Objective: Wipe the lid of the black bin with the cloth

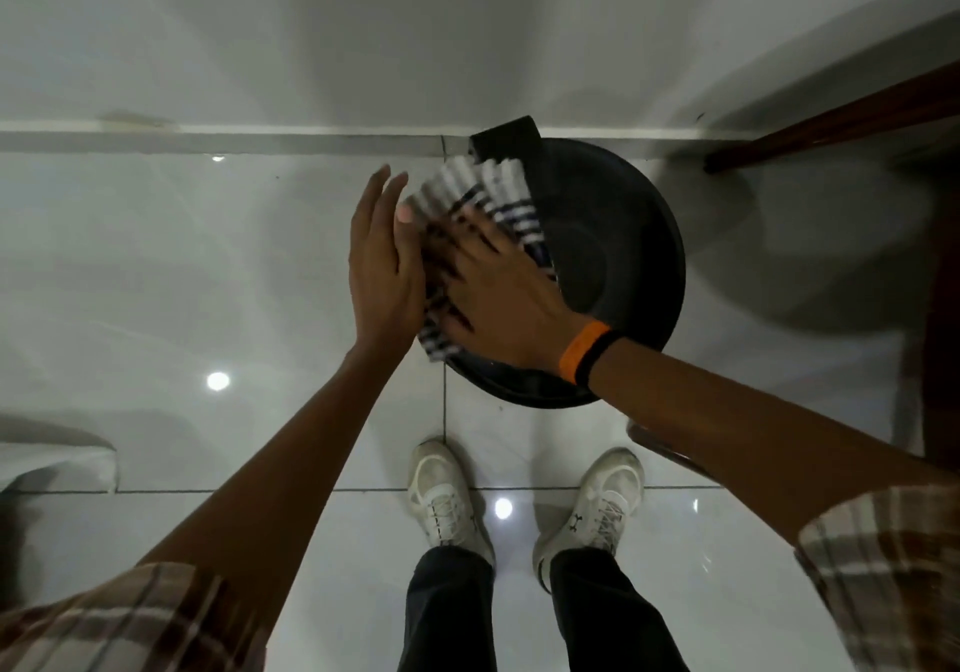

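Observation:
A round black bin lid (pixel 623 256) sits on the bin by the wall, seen from above. A white cloth with dark blue stripes (pixel 483 193) lies over the lid's left part, blurred. My right hand (pixel 498 282), with an orange and black wristband, lies flat on the cloth with its fingers spread, pressing it to the lid. My left hand (pixel 382 261) stands on edge with straight fingers against the bin's left side, touching the cloth's left edge. The left part of the lid is hidden under the cloth and my hands.
Glossy white floor tiles (pixel 208 282) spread to the left and front. A white wall with a skirting (pixel 260 136) runs behind the bin. Dark wooden furniture (pixel 831 120) stands at the right. My two white shoes (pixel 447 495) stand just in front of the bin.

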